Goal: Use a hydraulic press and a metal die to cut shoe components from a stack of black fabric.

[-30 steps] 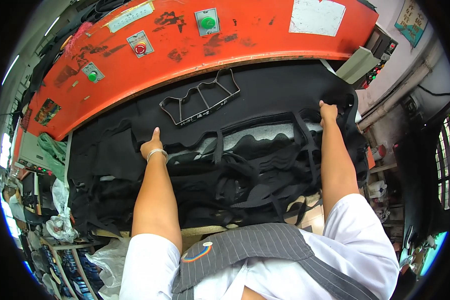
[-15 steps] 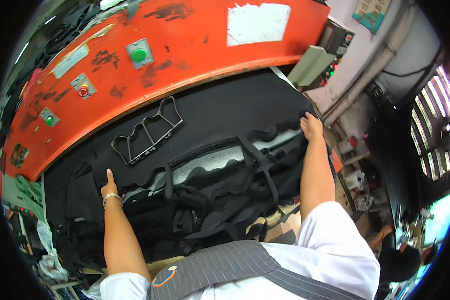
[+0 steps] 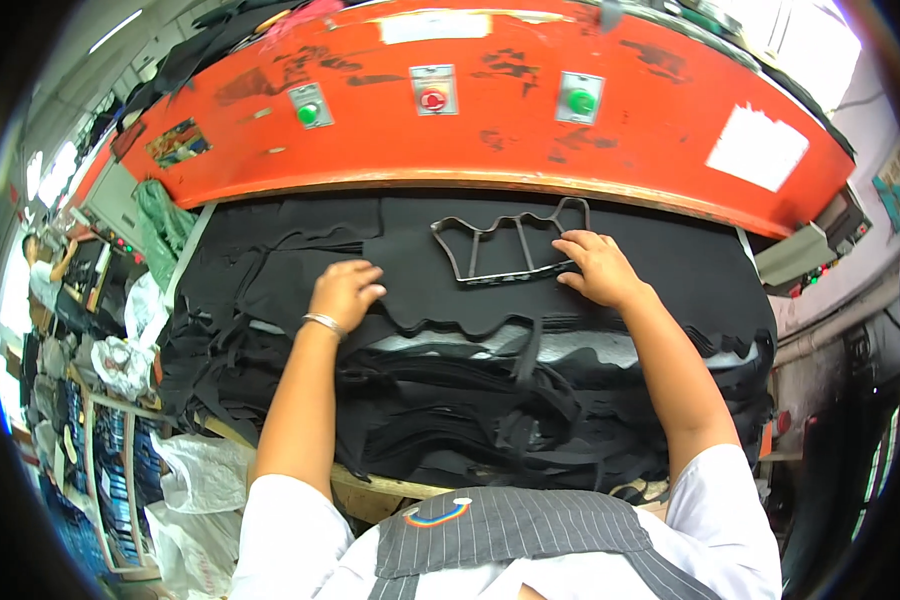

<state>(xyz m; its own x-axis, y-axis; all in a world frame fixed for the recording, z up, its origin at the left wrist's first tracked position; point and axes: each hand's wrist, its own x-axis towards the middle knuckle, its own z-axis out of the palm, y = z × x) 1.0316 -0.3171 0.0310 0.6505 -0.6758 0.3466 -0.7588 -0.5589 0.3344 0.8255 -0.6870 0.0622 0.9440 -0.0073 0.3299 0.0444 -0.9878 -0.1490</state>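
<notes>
A metal cutting die, a thin wavy-edged frame with crossbars, lies on the black sheet material. My right hand has its thumb and fingers closed on the die's right end, near the lower corner. To the left, my left hand is over the near part of the sheet, beside a cut edge. Its fingers are bent forward with the thumb apart, and nothing shows between them. Wavy cut edges and black offcut strips lie along the sheet's near side.
Beyond the sheet stands an orange machine beam with two green buttons and a red button. White plastic bags hang at the lower left. A person is far off at the left.
My view has turned left. My right hand has come from the sheet's right edge to the die. My left hand has left the cut edge it was at, its thumb no longer pointing up.
</notes>
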